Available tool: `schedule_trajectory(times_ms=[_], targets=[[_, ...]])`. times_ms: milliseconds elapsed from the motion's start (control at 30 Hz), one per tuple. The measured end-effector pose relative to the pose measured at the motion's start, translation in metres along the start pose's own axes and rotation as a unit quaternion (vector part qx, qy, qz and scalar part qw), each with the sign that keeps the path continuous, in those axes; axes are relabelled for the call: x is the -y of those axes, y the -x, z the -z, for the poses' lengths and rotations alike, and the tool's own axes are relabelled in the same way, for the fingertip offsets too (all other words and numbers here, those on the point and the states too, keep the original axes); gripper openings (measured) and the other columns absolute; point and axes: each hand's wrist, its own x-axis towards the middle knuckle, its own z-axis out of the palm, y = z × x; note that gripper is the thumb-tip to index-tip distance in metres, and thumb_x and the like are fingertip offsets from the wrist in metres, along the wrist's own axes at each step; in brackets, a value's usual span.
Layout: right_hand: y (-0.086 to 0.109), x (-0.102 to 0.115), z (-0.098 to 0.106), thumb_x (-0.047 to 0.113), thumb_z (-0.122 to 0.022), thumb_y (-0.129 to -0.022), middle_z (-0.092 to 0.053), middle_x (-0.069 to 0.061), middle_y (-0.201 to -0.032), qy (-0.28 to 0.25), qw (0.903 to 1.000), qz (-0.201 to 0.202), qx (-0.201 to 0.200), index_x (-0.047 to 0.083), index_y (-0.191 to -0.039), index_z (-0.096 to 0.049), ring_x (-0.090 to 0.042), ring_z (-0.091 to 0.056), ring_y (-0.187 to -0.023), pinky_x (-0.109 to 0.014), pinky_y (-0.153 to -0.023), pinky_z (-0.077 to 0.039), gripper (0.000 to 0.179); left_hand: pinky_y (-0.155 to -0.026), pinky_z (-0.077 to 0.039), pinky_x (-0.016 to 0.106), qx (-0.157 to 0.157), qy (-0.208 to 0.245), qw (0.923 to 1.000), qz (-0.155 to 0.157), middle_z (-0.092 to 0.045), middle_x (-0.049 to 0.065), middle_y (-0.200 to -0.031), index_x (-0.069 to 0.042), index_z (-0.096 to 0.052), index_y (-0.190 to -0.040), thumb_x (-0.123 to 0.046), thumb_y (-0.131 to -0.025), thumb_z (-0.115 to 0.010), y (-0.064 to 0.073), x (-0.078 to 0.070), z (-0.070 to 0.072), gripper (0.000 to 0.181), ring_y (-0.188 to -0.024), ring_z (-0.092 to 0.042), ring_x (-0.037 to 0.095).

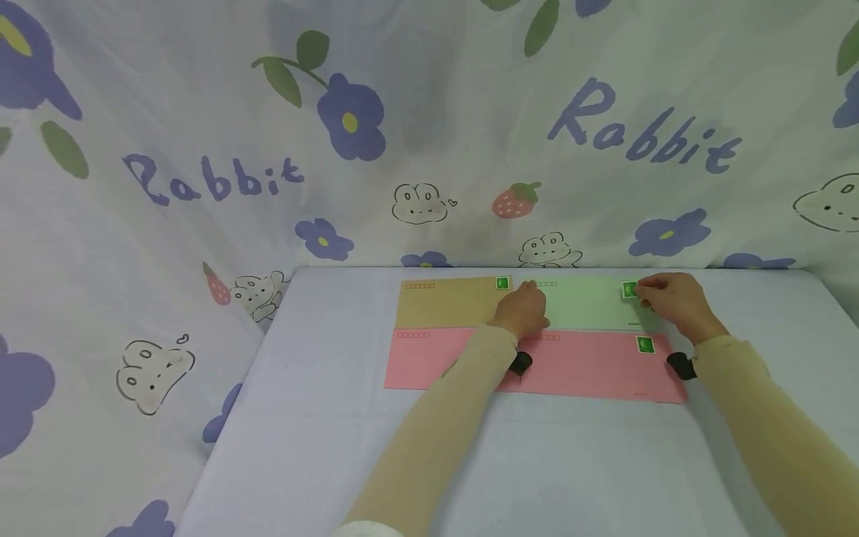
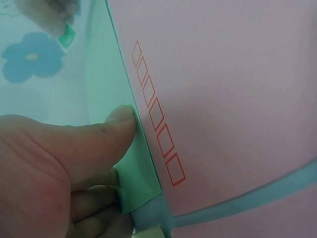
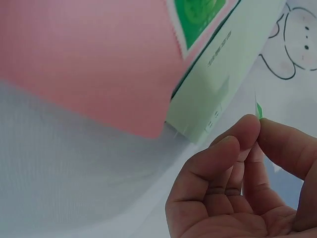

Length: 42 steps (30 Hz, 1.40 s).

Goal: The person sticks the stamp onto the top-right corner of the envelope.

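Observation:
My right hand (image 1: 681, 304) pinches a small green stamp (image 1: 629, 289) between thumb and fingertip, over the right end of a pale green envelope (image 1: 584, 307). In the right wrist view the stamp (image 3: 259, 110) shows nearly edge-on. At that envelope's left end, my left hand (image 1: 523, 309) holds on, its thumb (image 2: 121, 126) along the green paper (image 2: 141, 173) and the other fingers curled at the edge. A tan envelope (image 1: 443, 306) with a green stamp (image 1: 502, 283) in its corner lies just left. In front is a pink envelope (image 1: 584, 362) bearing another green stamp (image 1: 646, 344).
A second pink envelope (image 1: 423, 365) lies at the front left, partly under my left forearm. All the envelopes lie on a white-covered table (image 1: 302, 432). Behind it hangs a curtain (image 1: 456, 134) printed with flowers and rabbits.

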Motion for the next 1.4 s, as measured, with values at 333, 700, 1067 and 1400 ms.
schedule_trajectory(times_ms=[333,700,1067,1400], targets=[[-0.013,-0.007,-0.001,0.026,-0.055,-0.101,-0.067,-0.021,-0.107,0.009,0.9998,-0.002,-0.019,-0.012,-0.131,-0.056,-0.020,-0.060,-0.090,-0.031,-0.076,-0.047,0.049,-0.103,-0.047,0.025,-0.001,0.000,1.0000,-0.002,-0.042,0.008,-0.157,-0.012,-0.072,-0.124,-0.033,-0.098,-0.067,-0.001,0.000,-0.002,0.034,-0.146,-0.036,0.016],[-0.021,-0.009,0.005,0.023,-0.058,-0.098,-0.069,0.003,-0.079,0.016,0.9997,0.012,-0.015,-0.013,-0.124,-0.060,-0.010,-0.057,-0.076,-0.028,-0.071,-0.046,0.045,-0.104,-0.046,0.024,0.002,-0.007,1.0000,0.000,-0.039,0.007,-0.158,-0.012,-0.070,-0.127,-0.034,-0.098,-0.066,0.000,-0.001,-0.002,0.036,-0.147,-0.034,0.016],[-0.029,-0.004,0.005,0.020,-0.058,-0.097,-0.066,0.006,-0.069,-0.004,0.9998,-0.013,-0.013,-0.015,-0.125,-0.058,-0.004,-0.063,-0.062,-0.021,-0.060,-0.052,0.044,-0.104,-0.046,0.025,0.004,-0.006,1.0000,0.001,-0.039,0.007,-0.159,-0.013,-0.072,-0.122,-0.034,-0.098,-0.066,0.000,0.000,-0.001,0.032,-0.148,-0.032,0.015],[-0.033,-0.001,0.004,0.019,-0.058,-0.098,-0.066,0.007,-0.066,0.015,0.9996,-0.024,-0.006,-0.014,-0.125,-0.058,-0.006,-0.065,-0.060,-0.025,-0.062,-0.051,0.043,-0.102,-0.048,0.025,-0.002,-0.007,1.0000,-0.001,-0.040,0.007,-0.158,-0.013,-0.074,-0.118,-0.034,-0.098,-0.066,0.000,0.001,-0.001,0.030,-0.147,-0.034,0.016]])
